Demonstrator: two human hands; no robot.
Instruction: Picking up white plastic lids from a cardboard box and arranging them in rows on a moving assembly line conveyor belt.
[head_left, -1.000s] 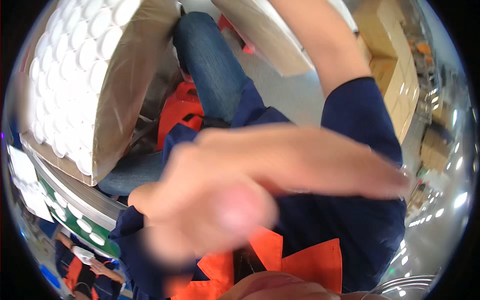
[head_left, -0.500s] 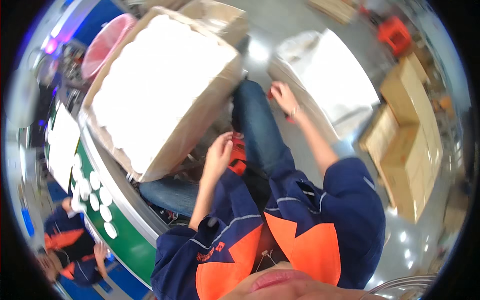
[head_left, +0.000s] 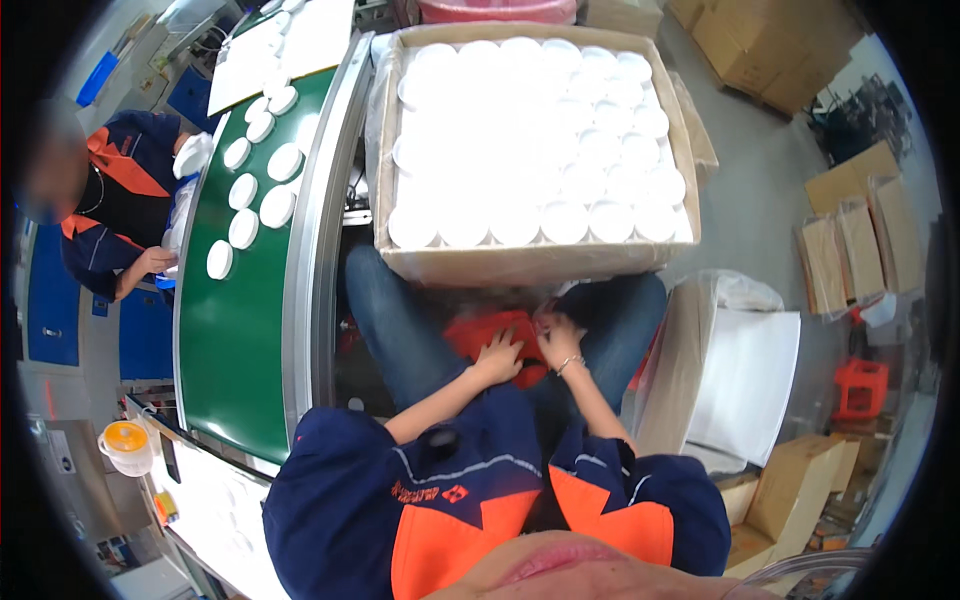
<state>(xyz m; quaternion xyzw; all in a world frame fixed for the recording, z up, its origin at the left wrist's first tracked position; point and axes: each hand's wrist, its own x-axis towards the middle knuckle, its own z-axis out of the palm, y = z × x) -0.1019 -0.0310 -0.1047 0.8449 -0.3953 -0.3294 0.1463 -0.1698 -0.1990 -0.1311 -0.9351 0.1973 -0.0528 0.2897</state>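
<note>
Between my bent knees is a red plastic stool (head_left: 490,330), partly hidden by my hands. My left hand (head_left: 498,358) lies on its top, open, with its fingers spread. My right hand (head_left: 558,345), with a bracelet at the wrist, is by the stool's right edge. Its fingers are bent and blurred, so I cannot tell whether they grip the stool. Just beyond my knees stands a large lined cardboard box (head_left: 530,262). Rows of round white lids or jars (head_left: 563,222) fill it to the rim; glare hides many of them.
Left of me runs a green conveyor belt (head_left: 235,345) with several white round lids (head_left: 243,229) on it. Across it a co-worker (head_left: 130,160) handles white pieces. At right stand a lined carton (head_left: 675,375) with a white sheet (head_left: 745,380), and another red stool (head_left: 860,388).
My view has turned, so the full box is now straight ahead. My right hand has come from beside the right carton to the stool. My left hand now rests on the stool.
</note>
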